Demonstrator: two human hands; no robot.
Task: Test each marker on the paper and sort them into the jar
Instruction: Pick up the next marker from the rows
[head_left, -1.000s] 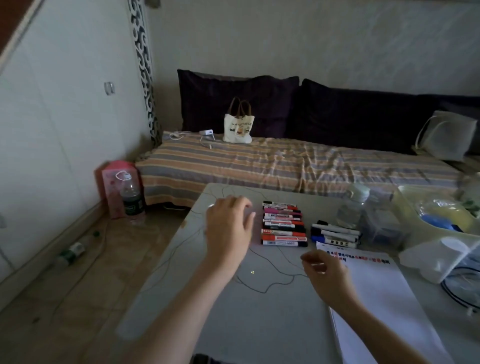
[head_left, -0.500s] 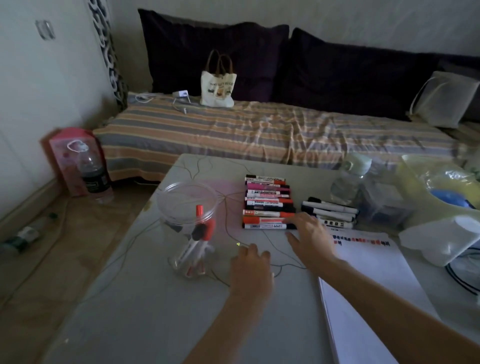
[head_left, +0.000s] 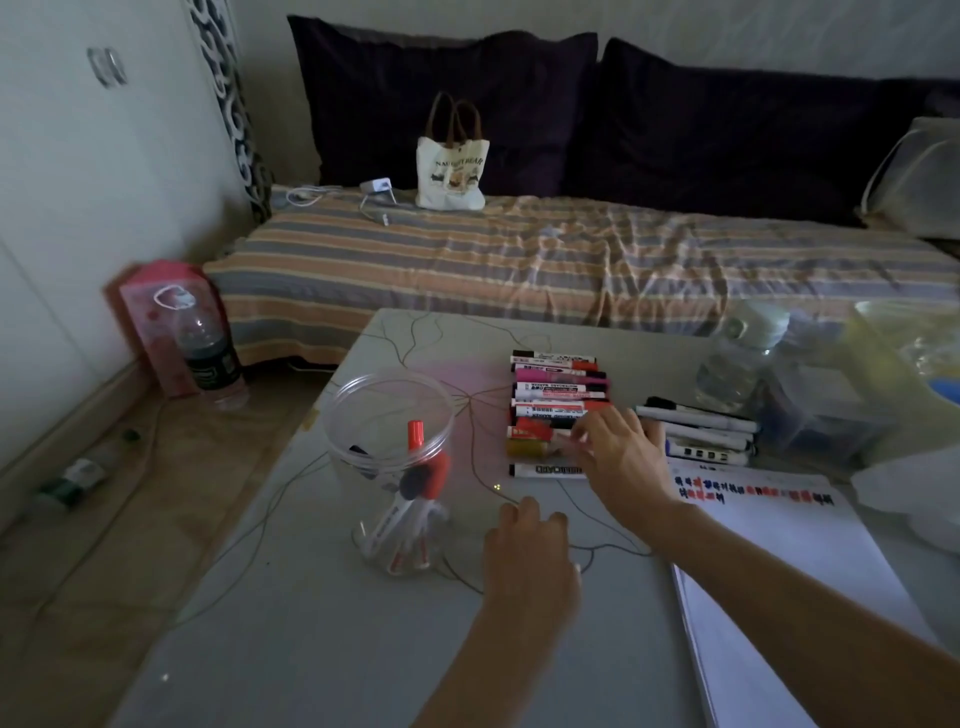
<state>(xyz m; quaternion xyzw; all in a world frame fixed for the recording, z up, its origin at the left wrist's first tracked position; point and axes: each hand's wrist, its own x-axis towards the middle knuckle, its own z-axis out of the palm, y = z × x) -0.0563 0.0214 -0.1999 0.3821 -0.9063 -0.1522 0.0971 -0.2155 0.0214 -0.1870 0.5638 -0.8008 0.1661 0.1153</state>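
Under right hand (head_left: 621, 457), perhaps touching, markers (head_left: 558, 402); jar (head_left: 395, 467) leftward.

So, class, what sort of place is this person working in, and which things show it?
Probably a home living room or bedroom: a striped daybed with dark cushions, a tote bag on it, and a low table in front.

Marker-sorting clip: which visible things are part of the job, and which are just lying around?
Job: row of markers; clear jar already holding markers; paper pad with test marks; right hand reaching into the row; left hand.

Lying about: tote bag; water bottle; dark bottle; charger.
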